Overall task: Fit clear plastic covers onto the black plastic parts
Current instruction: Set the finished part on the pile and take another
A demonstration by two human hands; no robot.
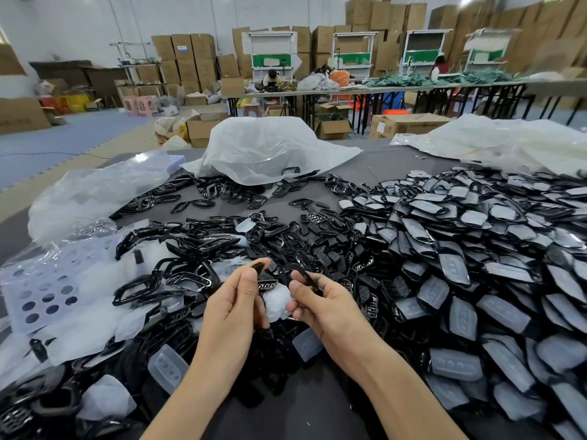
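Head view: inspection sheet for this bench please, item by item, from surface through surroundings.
Surface: dark table, mostly buried under parts.
Job's things: heap of bare black parts at centre; pile of covered parts on the right; loose clear covers near the front.
Clutter: crumpled plastic bags; perforated sheet at left.
Grippers: left hand pinches a black piece; right hand pinches a second black piece; a clear cover sits between them.
Cables: one thin line on the floor, possibly a cable.
Surroundings: stacked cardboard boxes, long tables, a seated person.
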